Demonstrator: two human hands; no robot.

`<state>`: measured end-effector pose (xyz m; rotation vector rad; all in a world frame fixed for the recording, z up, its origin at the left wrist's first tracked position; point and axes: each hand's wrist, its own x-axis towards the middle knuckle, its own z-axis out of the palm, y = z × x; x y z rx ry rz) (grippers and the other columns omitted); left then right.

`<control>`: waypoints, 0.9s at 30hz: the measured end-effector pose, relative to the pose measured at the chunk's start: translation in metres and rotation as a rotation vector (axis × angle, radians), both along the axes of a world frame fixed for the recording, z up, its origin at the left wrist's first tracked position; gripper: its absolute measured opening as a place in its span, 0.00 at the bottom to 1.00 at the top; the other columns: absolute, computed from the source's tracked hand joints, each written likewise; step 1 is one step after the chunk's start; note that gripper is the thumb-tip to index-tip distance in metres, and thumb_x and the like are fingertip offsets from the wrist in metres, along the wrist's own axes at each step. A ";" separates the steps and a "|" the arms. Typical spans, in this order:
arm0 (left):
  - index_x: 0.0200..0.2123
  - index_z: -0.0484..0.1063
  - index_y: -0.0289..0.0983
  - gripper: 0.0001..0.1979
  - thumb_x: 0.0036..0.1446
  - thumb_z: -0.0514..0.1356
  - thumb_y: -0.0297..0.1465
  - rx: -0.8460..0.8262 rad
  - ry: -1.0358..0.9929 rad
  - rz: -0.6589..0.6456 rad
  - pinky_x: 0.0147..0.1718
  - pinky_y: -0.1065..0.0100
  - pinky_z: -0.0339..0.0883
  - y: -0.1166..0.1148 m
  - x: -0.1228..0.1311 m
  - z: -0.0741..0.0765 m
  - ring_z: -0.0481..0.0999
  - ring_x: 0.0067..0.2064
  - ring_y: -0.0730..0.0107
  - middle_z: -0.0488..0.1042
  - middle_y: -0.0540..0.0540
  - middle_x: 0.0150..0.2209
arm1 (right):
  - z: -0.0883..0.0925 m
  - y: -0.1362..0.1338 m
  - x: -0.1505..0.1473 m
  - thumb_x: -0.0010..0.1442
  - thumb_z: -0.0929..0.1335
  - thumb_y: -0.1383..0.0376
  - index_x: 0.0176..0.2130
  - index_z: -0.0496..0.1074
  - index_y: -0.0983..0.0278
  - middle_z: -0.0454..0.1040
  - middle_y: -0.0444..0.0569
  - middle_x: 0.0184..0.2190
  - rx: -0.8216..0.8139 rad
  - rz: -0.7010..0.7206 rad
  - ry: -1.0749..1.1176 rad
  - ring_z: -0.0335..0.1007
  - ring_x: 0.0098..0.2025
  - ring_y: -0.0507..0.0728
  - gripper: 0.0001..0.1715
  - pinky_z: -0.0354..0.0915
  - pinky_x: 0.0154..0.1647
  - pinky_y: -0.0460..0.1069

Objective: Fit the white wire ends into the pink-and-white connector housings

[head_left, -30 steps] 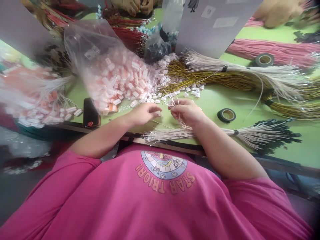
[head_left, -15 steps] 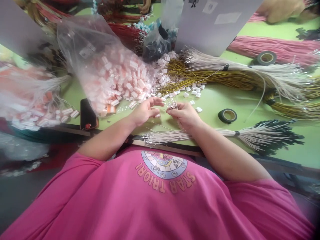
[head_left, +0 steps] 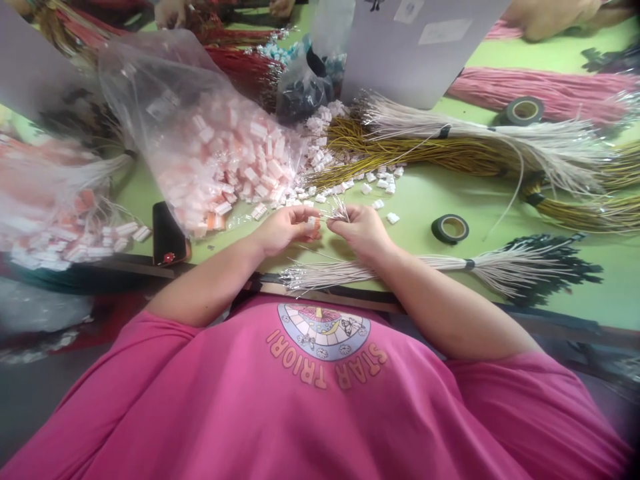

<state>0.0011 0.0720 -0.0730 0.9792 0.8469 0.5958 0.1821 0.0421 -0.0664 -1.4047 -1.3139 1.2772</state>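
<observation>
My left hand (head_left: 283, 231) is closed, thumb and fingers pinching a small white-and-orange connector housing (head_left: 313, 228). Just to its right, my right hand (head_left: 364, 231) grips a small bunch of thin white wires (head_left: 340, 211), whose bare ends fan out toward the left hand. The two hands are close together but apart. Below them lies a taped bundle of white wires (head_left: 340, 275) with black connectors (head_left: 555, 270) at its right end. Whether a wire end touches the housing is too small to tell.
A clear plastic bag (head_left: 165, 100) spills pinkish-white housings (head_left: 250, 167). A phone (head_left: 170, 233) lies at the table edge. Rolls of black tape (head_left: 450, 229), yellow wires (head_left: 425, 152), and pink wires (head_left: 540, 93) lie to the right. A co-worker's hand (head_left: 555, 15) shows at top right.
My left fingers have curled in from a more stretched pose, and the orange side of the housing now shows. The right hand keeps its wires. The whole view has shifted slightly.
</observation>
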 end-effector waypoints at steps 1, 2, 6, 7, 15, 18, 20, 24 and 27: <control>0.44 0.69 0.32 0.16 0.51 0.66 0.28 0.007 0.000 0.000 0.35 0.65 0.71 0.000 0.000 0.001 0.77 0.32 0.70 0.75 0.46 0.32 | 0.000 0.000 0.000 0.46 0.67 0.67 0.21 0.65 0.66 0.60 0.38 0.18 0.003 0.003 -0.005 0.51 0.22 0.46 0.06 0.50 0.24 0.45; 0.43 0.69 0.32 0.15 0.51 0.66 0.27 0.025 0.008 0.000 0.34 0.66 0.71 0.000 0.000 0.002 0.77 0.31 0.72 0.75 0.46 0.32 | -0.001 0.001 0.000 0.47 0.67 0.67 0.22 0.66 0.66 0.61 0.38 0.18 0.006 0.005 -0.011 0.52 0.22 0.46 0.06 0.51 0.25 0.45; 0.32 0.72 0.30 0.06 0.51 0.66 0.26 0.102 0.091 -0.006 0.32 0.71 0.70 -0.001 0.003 0.005 0.74 0.28 0.77 0.74 0.47 0.28 | -0.005 0.002 -0.001 0.47 0.67 0.65 0.23 0.68 0.67 0.63 0.39 0.19 0.014 0.007 -0.065 0.55 0.23 0.47 0.06 0.53 0.26 0.46; 0.31 0.72 0.30 0.06 0.51 0.66 0.25 0.110 0.109 0.003 0.32 0.70 0.70 -0.002 0.004 0.005 0.74 0.28 0.76 0.74 0.47 0.27 | -0.006 0.002 -0.001 0.47 0.67 0.65 0.23 0.68 0.66 0.63 0.40 0.19 0.011 0.006 -0.087 0.55 0.23 0.48 0.06 0.53 0.26 0.46; 0.36 0.76 0.29 0.06 0.51 0.64 0.22 0.098 0.150 0.042 0.30 0.67 0.72 -0.004 0.010 -0.003 0.75 0.26 0.74 0.74 0.47 0.24 | -0.005 0.002 -0.002 0.50 0.67 0.61 0.24 0.72 0.66 0.66 0.43 0.18 -0.032 0.051 -0.210 0.57 0.23 0.49 0.10 0.53 0.25 0.46; 0.40 0.76 0.30 0.10 0.52 0.64 0.22 0.108 0.154 0.065 0.30 0.67 0.72 -0.003 0.009 -0.006 0.76 0.26 0.74 0.76 0.46 0.25 | -0.004 0.003 0.000 0.51 0.67 0.60 0.25 0.73 0.66 0.65 0.42 0.16 -0.081 0.063 -0.217 0.56 0.21 0.49 0.12 0.52 0.23 0.46; 0.42 0.76 0.30 0.11 0.53 0.63 0.21 0.111 0.163 0.061 0.30 0.67 0.72 -0.004 0.010 -0.006 0.76 0.27 0.73 0.76 0.46 0.25 | -0.005 0.005 0.000 0.50 0.67 0.62 0.26 0.74 0.66 0.67 0.43 0.17 -0.069 0.059 -0.220 0.59 0.22 0.50 0.10 0.54 0.25 0.47; 0.40 0.76 0.30 0.10 0.53 0.62 0.20 0.123 0.190 0.035 0.29 0.67 0.71 -0.006 0.013 -0.003 0.76 0.27 0.72 0.76 0.45 0.25 | -0.010 0.006 -0.003 0.50 0.67 0.65 0.25 0.73 0.65 0.70 0.44 0.20 0.009 0.051 -0.236 0.63 0.25 0.52 0.07 0.57 0.29 0.47; 0.39 0.76 0.29 0.09 0.53 0.61 0.19 0.140 0.210 0.022 0.29 0.67 0.71 -0.006 0.014 -0.005 0.75 0.25 0.73 0.75 0.45 0.24 | -0.012 0.006 -0.003 0.50 0.66 0.66 0.24 0.73 0.65 0.70 0.44 0.20 0.022 0.053 -0.247 0.62 0.25 0.52 0.07 0.58 0.30 0.48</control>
